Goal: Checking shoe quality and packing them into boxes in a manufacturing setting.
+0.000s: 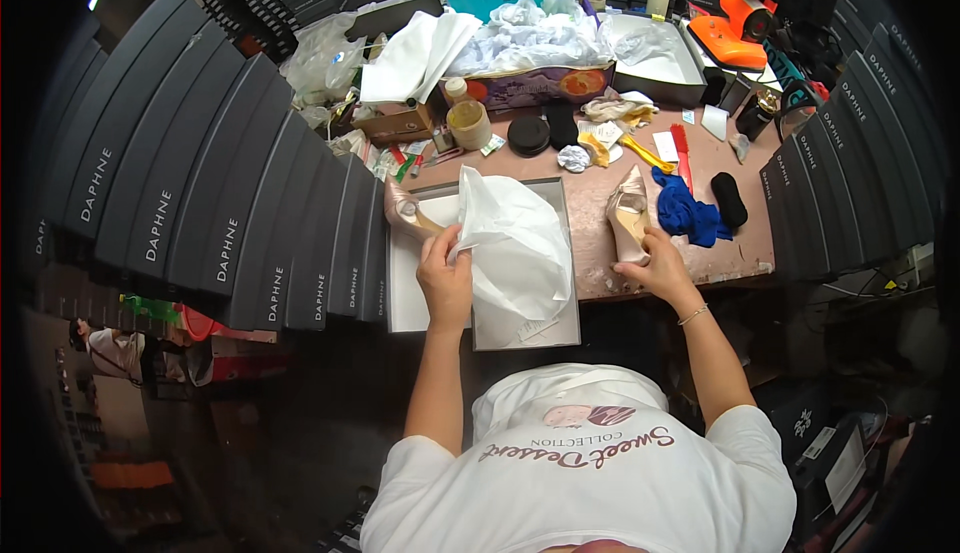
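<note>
Stacked dark shoe boxes (200, 183) at far left, left hand (446, 275) pinching crumpled white tissue paper (515, 243) over open grey shoe box (572, 253), right hand (658, 265) gripping glossy rose-gold pointed heel shoe (628, 215) on worktable (745, 248), blue cloth (688, 213) beside it.

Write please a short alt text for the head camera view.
The left hand grips white tissue paper over an open shoe box, while the right hand holds a pale pink shoe on the cluttered table.
</note>
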`<action>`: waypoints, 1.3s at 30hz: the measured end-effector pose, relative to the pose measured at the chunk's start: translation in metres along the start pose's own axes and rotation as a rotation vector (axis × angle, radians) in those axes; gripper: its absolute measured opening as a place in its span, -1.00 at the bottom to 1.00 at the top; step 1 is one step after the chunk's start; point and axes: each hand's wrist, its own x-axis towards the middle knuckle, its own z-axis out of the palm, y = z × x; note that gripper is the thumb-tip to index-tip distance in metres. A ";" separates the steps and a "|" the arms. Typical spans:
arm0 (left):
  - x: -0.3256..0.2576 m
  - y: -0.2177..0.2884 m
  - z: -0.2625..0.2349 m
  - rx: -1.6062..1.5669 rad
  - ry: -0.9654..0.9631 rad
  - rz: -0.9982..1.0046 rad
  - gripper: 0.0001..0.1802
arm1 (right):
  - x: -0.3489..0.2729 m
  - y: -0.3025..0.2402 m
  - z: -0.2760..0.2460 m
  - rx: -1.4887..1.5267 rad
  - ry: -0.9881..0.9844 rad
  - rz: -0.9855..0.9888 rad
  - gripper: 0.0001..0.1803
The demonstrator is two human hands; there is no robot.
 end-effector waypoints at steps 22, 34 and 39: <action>0.016 0.048 0.027 -0.116 -0.181 0.182 -0.79 | -0.061 -0.041 -0.004 1.827 -0.160 0.446 -0.22; -0.019 0.087 0.033 -0.135 -0.284 0.551 -0.59 | -0.061 -0.076 -0.015 1.916 -0.240 0.413 -0.31; -0.047 0.111 0.059 -0.316 -0.337 0.963 -0.53 | -0.055 -0.115 -0.004 1.780 0.018 0.188 -0.47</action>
